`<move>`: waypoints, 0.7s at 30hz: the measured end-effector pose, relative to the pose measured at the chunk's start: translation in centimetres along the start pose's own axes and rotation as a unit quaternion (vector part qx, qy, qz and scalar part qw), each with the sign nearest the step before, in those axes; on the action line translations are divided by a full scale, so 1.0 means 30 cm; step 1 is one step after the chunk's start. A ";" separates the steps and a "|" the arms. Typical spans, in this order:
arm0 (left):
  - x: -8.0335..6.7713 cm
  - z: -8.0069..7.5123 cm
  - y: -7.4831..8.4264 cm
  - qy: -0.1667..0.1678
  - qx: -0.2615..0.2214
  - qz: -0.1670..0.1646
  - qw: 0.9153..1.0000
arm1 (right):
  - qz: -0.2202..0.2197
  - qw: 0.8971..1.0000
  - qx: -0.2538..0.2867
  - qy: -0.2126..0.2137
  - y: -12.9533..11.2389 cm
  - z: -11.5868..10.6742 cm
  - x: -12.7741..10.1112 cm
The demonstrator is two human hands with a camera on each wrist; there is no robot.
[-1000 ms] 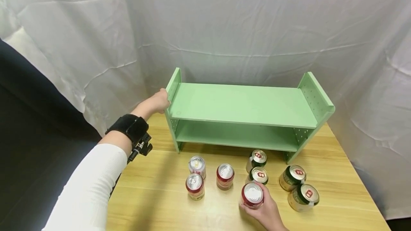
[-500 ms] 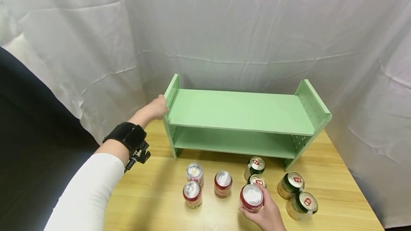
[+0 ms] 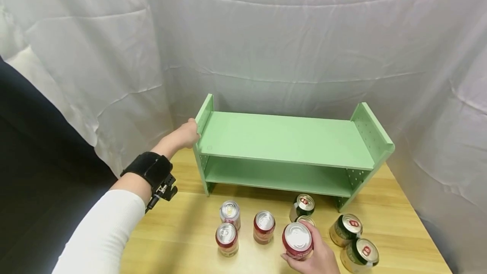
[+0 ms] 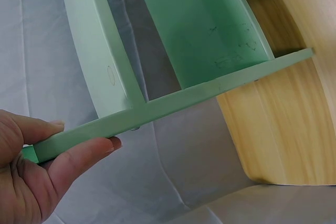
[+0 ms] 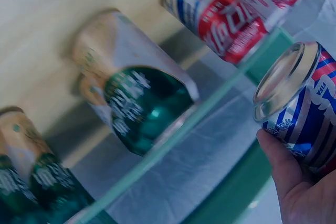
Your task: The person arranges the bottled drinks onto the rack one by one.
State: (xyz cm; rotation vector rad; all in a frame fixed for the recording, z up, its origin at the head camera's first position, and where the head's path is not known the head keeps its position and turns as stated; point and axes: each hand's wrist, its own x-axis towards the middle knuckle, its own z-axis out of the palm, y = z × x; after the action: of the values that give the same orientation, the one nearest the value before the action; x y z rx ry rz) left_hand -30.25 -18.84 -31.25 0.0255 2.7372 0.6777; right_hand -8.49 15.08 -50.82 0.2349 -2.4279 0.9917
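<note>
The right hand (image 3: 317, 257) grips a red can (image 3: 298, 240) above the table's (image 3: 182, 231) front edge, among other cans; the left hand (image 3: 186, 135) clasps the left end panel of the green shelf (image 3: 281, 138) standing at the back

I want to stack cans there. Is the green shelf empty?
Empty. Both boards of the green shelf show bare green; every can stands on the table.

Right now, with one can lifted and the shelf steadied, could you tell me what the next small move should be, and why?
Probably carry the red can in the right hand forward onto the green shelf: its top board is bare, the can is off the table, and the left hand grips the shelf's side panel.
</note>
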 end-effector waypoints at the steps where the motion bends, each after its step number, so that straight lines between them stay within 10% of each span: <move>1: 0.000 0.001 -0.001 0.002 0.000 0.002 1.000 | -0.004 1.000 -0.001 0.001 -0.007 -0.004 0.004; 21: -0.019 0.017 0.017 -0.001 0.039 0.015 0.999 | 0.030 0.998 0.052 -0.015 -0.125 -0.086 0.095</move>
State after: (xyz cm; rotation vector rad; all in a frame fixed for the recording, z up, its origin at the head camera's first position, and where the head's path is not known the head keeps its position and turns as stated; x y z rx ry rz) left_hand -29.58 -18.21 -31.28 0.0854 2.7655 0.5775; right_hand -8.68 14.25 -45.50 0.2161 -2.4260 1.1491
